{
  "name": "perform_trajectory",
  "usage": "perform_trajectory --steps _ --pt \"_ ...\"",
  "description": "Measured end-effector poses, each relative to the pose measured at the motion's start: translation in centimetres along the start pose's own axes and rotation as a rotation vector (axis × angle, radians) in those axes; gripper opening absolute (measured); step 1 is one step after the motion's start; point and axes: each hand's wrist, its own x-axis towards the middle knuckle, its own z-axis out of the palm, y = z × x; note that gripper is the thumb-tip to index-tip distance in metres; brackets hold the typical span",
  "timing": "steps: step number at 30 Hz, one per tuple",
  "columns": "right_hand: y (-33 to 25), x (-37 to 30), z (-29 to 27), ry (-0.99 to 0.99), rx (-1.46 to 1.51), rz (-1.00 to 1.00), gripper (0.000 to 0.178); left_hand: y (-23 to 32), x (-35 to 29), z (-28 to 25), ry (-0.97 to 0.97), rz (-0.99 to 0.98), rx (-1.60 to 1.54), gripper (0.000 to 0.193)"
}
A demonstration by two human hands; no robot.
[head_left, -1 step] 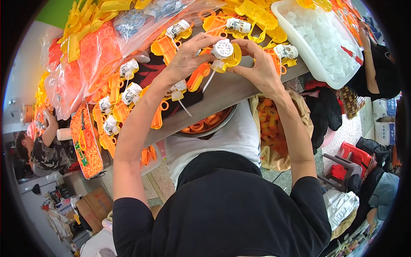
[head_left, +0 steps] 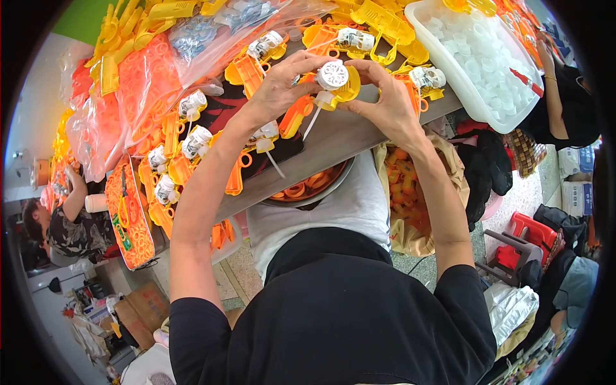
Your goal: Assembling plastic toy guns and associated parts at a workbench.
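Note:
Above the table's near edge, my left hand (head_left: 287, 82) and my right hand (head_left: 393, 102) hold a half-built plastic toy (head_left: 347, 89) between them. It has a yellow shell and a white, slotted round end facing up. My left fingers curl by the white end, and my right thumb and fingers pinch the yellow side. A thin white strip (head_left: 312, 120) hangs below it. An orange handle piece (head_left: 296, 116) lies beside my left hand; whether it belongs to the held toy I cannot tell. Similar toys with white patterned drums (head_left: 196, 141) lie around my hands.
A white bin (head_left: 491, 114) of translucent caps stands at the right, with a red-handled tool on its rim. Clear bags of orange rings (head_left: 149, 83) lie left. Below the table edge are a metal bowl (head_left: 343, 181) and a sack (head_left: 457, 183) of orange pieces. Other people work at both sides.

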Motion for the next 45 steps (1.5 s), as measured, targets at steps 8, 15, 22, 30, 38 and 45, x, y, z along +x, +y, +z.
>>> perform_trajectory --steps 8,15,22,30,38,45 --pt "-1.4 -0.5 0.3 0.048 -0.128 -0.050 0.060 0.5 0.4 -1.0 -0.099 -0.060 -0.115 0.046" --pt "-1.4 -0.5 0.3 0.055 -0.260 -0.058 0.062 0.4 1.0 -2.1 -0.218 -0.167 -0.135 0.047" --pt "-1.5 -0.4 0.4 0.080 -0.326 -0.043 0.063 0.3 0.8 -1.7 -0.199 -0.151 -0.136 0.047" --pt "-0.7 0.0 0.6 0.121 -0.265 -0.061 0.062 0.7 0.4 -0.6 -0.109 -0.077 -0.073 0.056" --pt "-1.4 0.4 0.4 0.098 -0.301 -0.003 0.063 1.1 0.6 -0.8 -0.136 -0.086 0.070 0.051" --pt "-2.0 0.2 0.4 0.095 -0.274 0.026 0.062 1.9 0.5 0.0 -0.094 -0.067 0.137 0.054"
